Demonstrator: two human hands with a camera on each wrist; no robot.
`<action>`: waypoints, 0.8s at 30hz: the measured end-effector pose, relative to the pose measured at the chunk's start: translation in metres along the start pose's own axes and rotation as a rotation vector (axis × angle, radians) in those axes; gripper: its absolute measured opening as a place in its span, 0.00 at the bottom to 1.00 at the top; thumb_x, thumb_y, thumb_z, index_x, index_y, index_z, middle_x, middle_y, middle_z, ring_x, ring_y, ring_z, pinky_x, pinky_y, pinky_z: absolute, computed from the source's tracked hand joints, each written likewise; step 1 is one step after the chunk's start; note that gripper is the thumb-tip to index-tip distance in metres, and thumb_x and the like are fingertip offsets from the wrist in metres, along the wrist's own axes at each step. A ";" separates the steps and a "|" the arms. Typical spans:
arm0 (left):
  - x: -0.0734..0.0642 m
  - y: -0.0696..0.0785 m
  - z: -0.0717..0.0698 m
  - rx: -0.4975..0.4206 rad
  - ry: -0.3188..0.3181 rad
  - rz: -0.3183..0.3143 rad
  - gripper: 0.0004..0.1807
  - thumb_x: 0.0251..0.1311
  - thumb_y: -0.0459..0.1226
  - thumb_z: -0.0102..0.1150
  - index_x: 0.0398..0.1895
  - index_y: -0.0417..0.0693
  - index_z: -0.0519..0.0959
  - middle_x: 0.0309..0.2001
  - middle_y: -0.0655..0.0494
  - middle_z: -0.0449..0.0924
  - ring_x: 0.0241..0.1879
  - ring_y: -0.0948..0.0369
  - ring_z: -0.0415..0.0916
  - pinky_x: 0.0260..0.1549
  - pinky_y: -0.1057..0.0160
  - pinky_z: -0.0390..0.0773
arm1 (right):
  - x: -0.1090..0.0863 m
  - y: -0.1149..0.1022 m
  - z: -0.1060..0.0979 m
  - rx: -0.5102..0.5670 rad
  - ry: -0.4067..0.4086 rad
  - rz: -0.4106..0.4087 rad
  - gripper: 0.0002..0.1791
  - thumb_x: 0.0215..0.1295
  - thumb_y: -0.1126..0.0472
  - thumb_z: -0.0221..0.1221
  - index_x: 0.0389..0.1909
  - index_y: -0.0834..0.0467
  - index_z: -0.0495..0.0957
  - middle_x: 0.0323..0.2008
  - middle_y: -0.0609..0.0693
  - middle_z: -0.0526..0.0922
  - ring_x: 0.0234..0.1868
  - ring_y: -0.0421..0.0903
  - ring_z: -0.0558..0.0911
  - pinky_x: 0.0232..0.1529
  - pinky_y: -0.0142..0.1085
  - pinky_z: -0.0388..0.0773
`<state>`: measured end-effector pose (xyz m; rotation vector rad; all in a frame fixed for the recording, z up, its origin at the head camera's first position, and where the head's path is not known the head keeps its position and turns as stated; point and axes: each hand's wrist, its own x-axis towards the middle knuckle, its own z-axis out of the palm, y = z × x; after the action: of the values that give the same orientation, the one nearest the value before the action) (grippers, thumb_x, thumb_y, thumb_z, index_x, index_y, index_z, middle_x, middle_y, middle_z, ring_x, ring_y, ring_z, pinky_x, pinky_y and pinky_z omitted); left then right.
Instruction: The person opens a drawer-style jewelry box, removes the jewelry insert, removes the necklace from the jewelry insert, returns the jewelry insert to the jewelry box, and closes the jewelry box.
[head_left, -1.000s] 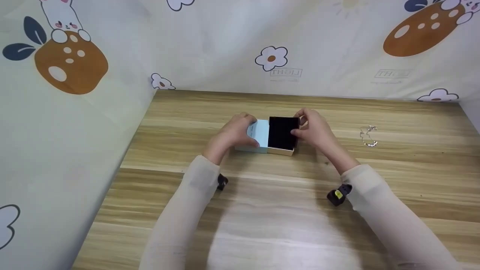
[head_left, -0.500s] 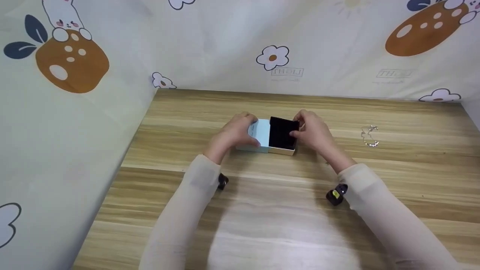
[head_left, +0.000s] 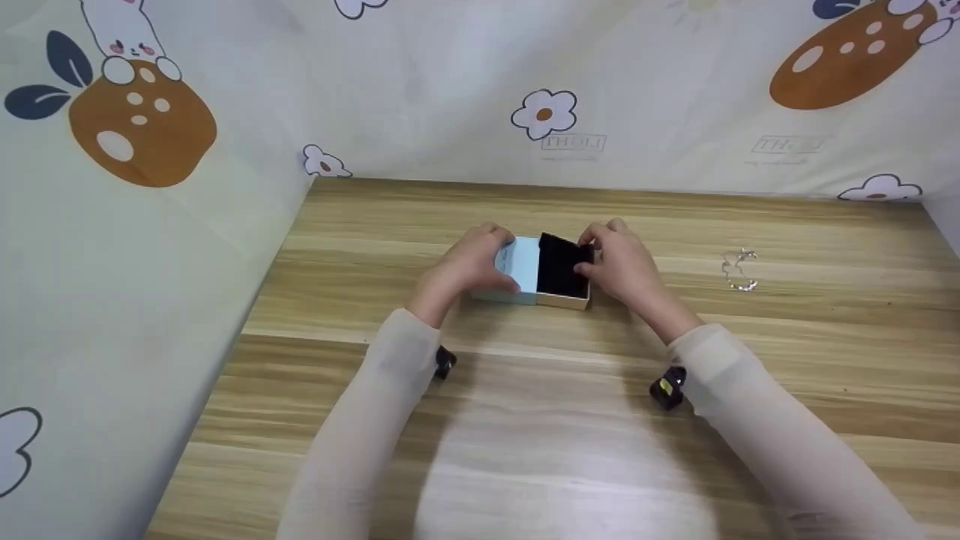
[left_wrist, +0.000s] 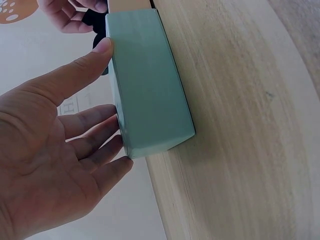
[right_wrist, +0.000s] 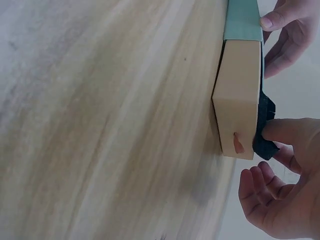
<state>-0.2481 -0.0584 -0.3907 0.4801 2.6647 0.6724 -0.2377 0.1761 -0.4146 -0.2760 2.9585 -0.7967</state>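
Observation:
A small jewelry box lies on the wooden table in the head view, its light blue sleeve partly off a beige drawer. My left hand holds the sleeve, thumb at the near edge and fingers at the far edge. A black soft pad lines the drawer. With thumb and fingers, my right hand pinches the pad's right end. In the right wrist view the black pad bends up over the drawer's rim. A ribbon tab shows on the drawer's end face.
A silver chain bracelet lies on the table to the right of my right hand. Behind the table hangs a pale printed cloth, with more of it along the left side. Dark wrist cameras sit under the sleeves.
My right hand has moved slightly left, drawing the pad's right end inward, and the pad has buckled and lifted. The left hand and the sleeve have stayed put.

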 end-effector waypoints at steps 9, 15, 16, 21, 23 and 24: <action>0.000 0.002 -0.001 0.003 -0.002 0.011 0.44 0.50 0.42 0.76 0.70 0.42 0.67 0.71 0.46 0.64 0.71 0.50 0.60 0.71 0.54 0.63 | -0.004 -0.003 0.004 -0.113 0.029 -0.056 0.22 0.58 0.59 0.70 0.52 0.61 0.79 0.50 0.60 0.73 0.50 0.59 0.73 0.52 0.53 0.73; -0.002 0.001 -0.002 0.007 -0.001 -0.004 0.44 0.50 0.42 0.77 0.70 0.42 0.67 0.71 0.46 0.64 0.71 0.49 0.60 0.71 0.54 0.63 | -0.007 -0.017 0.007 -0.110 0.072 -0.285 0.17 0.65 0.60 0.64 0.53 0.62 0.79 0.53 0.58 0.78 0.58 0.58 0.75 0.61 0.51 0.73; -0.002 0.001 -0.002 0.006 -0.001 -0.004 0.44 0.50 0.42 0.77 0.70 0.42 0.67 0.71 0.46 0.64 0.71 0.49 0.60 0.72 0.54 0.63 | -0.007 -0.019 0.008 -0.106 0.056 -0.320 0.17 0.66 0.60 0.63 0.53 0.62 0.79 0.54 0.58 0.79 0.58 0.58 0.76 0.61 0.50 0.74; 0.000 0.001 -0.002 0.015 -0.004 0.005 0.44 0.50 0.43 0.76 0.70 0.41 0.67 0.70 0.46 0.64 0.71 0.49 0.60 0.72 0.54 0.62 | -0.006 -0.024 0.011 -0.120 -0.046 -0.391 0.20 0.69 0.59 0.61 0.57 0.65 0.78 0.59 0.62 0.76 0.61 0.60 0.75 0.64 0.53 0.73; 0.001 0.001 -0.002 0.029 -0.005 0.011 0.43 0.50 0.43 0.76 0.70 0.41 0.67 0.70 0.46 0.65 0.71 0.49 0.60 0.71 0.54 0.62 | -0.005 -0.024 0.012 -0.116 -0.068 -0.384 0.21 0.68 0.58 0.62 0.57 0.66 0.78 0.59 0.63 0.75 0.62 0.60 0.74 0.65 0.53 0.72; 0.001 0.001 -0.002 0.033 -0.006 0.010 0.43 0.50 0.43 0.76 0.69 0.41 0.67 0.70 0.46 0.65 0.71 0.50 0.60 0.71 0.54 0.62 | -0.005 -0.023 0.013 -0.113 -0.075 -0.385 0.21 0.68 0.58 0.62 0.57 0.66 0.77 0.59 0.63 0.76 0.62 0.60 0.74 0.65 0.53 0.71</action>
<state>-0.2494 -0.0579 -0.3888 0.5041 2.6735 0.6296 -0.2279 0.1510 -0.4138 -0.8821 2.9199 -0.6311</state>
